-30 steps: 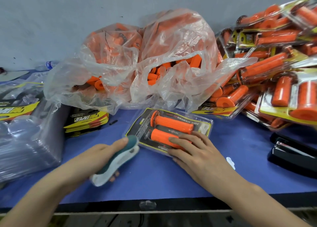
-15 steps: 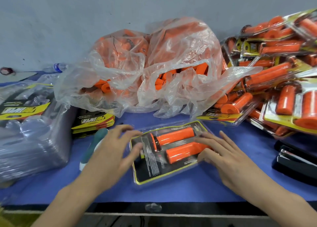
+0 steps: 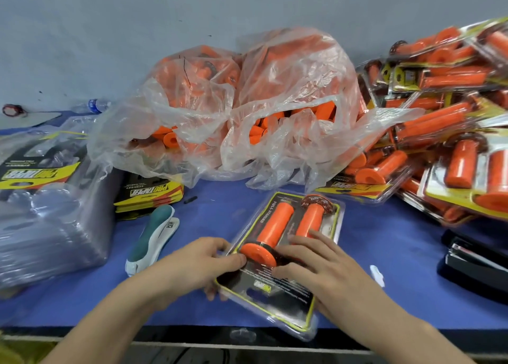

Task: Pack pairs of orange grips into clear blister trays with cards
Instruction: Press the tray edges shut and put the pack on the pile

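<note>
A clear blister pack (image 3: 286,289) holding two orange grips (image 3: 272,229) on a black, yellow-edged card lies lengthwise at the table's front edge, its near end overhanging the edge. My left hand (image 3: 203,264) grips the pack's left edge, thumb on top and fingertips curled under it. My right hand (image 3: 316,267) lies on top of the pack, its fingers spread over the near ends of the grips and the card. A crumpled clear bag of loose orange grips (image 3: 247,110) sits behind the pack.
A green-and-white stapler (image 3: 151,240) lies left of my hands. Stacked cards (image 3: 148,193) and a pile of empty clear trays (image 3: 41,226) stand at the left. Finished packs (image 3: 453,116) are heaped at the right, above a black stapler (image 3: 472,264).
My left hand put the green stapler down and moved to the pack. Both hands turned the pack from crosswise to lengthwise and drew it toward the front edge.
</note>
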Available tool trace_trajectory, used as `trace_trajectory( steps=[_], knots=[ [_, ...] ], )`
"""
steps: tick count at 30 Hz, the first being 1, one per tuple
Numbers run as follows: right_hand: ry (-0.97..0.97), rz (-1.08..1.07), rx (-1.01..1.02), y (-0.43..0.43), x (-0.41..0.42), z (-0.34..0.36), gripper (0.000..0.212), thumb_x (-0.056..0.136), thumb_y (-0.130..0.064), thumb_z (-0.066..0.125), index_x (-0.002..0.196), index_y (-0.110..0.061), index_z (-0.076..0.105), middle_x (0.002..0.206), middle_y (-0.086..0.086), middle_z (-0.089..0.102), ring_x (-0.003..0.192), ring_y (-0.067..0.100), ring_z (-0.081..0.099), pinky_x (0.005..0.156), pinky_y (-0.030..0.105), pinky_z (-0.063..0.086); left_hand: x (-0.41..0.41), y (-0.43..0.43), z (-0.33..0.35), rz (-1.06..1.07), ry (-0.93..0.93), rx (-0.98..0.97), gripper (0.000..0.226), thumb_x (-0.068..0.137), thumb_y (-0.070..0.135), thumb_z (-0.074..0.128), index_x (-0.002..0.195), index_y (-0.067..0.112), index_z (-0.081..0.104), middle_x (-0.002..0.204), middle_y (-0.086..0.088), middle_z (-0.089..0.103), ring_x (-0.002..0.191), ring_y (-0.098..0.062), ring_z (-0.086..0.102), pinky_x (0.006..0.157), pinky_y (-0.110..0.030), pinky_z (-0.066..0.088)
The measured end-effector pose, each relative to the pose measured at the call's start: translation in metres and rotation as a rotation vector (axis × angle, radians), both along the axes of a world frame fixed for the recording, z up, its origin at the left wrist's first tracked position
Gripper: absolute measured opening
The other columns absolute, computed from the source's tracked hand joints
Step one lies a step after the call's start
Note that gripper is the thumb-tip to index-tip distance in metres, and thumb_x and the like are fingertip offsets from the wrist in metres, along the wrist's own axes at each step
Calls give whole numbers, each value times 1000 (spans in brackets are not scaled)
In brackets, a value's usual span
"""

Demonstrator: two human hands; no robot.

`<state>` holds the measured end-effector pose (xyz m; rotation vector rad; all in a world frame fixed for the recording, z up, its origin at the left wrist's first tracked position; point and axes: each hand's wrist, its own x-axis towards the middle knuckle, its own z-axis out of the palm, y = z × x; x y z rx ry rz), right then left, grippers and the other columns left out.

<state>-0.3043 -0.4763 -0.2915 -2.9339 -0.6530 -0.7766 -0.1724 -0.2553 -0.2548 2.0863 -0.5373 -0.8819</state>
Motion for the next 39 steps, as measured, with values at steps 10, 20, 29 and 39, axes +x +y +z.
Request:
trace_trajectory(
  steps=[10,20,29,39],
  knots=[
    [98,140,110,-6,-8,12,20,83,-2,46,87,-18,57,131,1,62,129,17,52,109,41,41,-2,10,3,19,257,-66,18,94,26,55,91,8,59,69,-4,61,56,-16,56,49,-26,48],
    [36,-24,-2,-30,-2,13,36,81,-2,58,105,-28,64,148,3,48,135,25,48,110,42,39,13,-12,-3,405,189,-283,18,101,26,53,91,12,60,63,0,59,51,-12,55,46,-21,45],
    [-33,-168,181,-13,-3,22,35,93,-41,54,127,-37,58,131,-11,59,115,14,57,98,36,42,-27,-28,-12,610,637,-682,20,89,7,64,74,3,77,91,-23,73,74,-26,74,57,-27,58],
    [-167,-208,-33,-7,16,0,22,82,-11,66,100,-24,67,92,-5,60,79,22,56,84,33,39,-6,-15,-9,512,332,-444,26,96,21,57,99,-1,70,75,-12,67,61,-16,65,54,-26,54]
  ],
)
